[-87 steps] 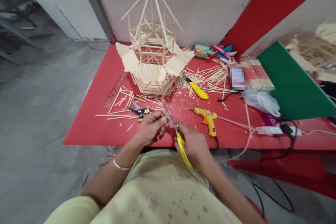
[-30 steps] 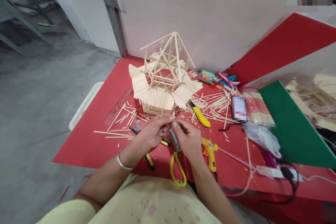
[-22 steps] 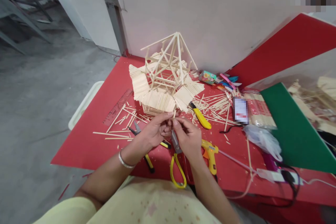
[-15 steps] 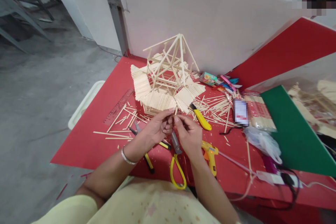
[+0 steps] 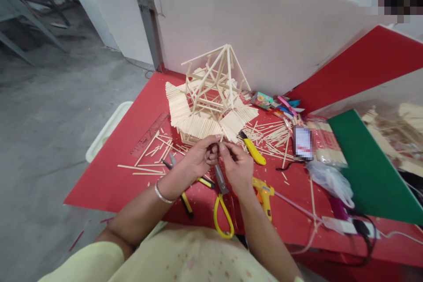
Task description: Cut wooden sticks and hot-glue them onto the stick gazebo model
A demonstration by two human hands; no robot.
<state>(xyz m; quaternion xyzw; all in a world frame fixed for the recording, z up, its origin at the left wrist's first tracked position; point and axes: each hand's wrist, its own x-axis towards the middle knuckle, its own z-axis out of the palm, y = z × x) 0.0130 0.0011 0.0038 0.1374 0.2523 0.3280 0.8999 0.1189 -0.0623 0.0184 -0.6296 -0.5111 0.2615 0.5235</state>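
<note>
My left hand [image 5: 197,161] and my right hand [image 5: 235,166] meet fingertip to fingertip above the red table [image 5: 109,180], both pinched on a small wooden stick piece [image 5: 218,142] that is barely visible. They are just in front of the stick house model [image 5: 209,101]. Yellow-handled scissors [image 5: 221,205] lie on the table under my right wrist. Small black-and-yellow cutters [image 5: 185,185] rest beneath my left hand.
A yellow glue gun [image 5: 264,196] lies right of my hands, a yellow utility knife [image 5: 251,149] beyond it. Loose sticks [image 5: 152,150] and a red ruler [image 5: 149,134] sit at left. A green board [image 5: 366,167], plastic bag [image 5: 330,180] and cables occupy the right.
The scissors left my right hand and now lie on the table. Both hands rose toward the model and pinched together on a small stick. The view shifted.
</note>
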